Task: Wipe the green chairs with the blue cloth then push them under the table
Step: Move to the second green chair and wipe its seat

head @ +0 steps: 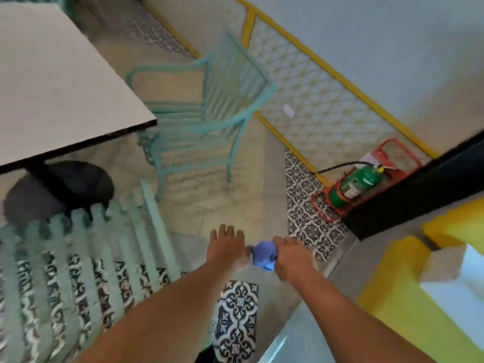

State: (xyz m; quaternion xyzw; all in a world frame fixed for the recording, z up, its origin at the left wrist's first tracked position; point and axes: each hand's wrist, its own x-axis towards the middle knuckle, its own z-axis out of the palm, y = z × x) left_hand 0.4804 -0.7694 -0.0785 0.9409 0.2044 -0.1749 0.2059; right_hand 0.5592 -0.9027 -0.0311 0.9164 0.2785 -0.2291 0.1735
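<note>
Nearest me, both forearms reach forward over the floor (264, 195). My right hand (292, 258) is curled round the cloth (263, 254), gripping the bunched blue fabric at its right side. My left hand (227, 247) sits just beside the cloth on its other side; its fingers are stretched forward and relaxed, and its thumb side meets the fabric, though I cannot tell whether it pinches it. So the cloth hangs between the two hands, in the air above the floor, well apart from both chairs.

To my lower left I see the slatted back of the near chair (86, 247), blurred, with patterned tiles showing through the slats. It is near my left forearm but not touched.

Beyond it stands the tabletop (60, 82), white with a dark edge, on a black round base (60, 189).

Farther on, the far chair (209, 106) stands at the tabletop's corner, its seat partly under the edge, its back toward a yellow railing (327, 74).

At the right, by a black wall strip, an extinguisher (355, 184) sits in a red stand (327, 205).
</note>
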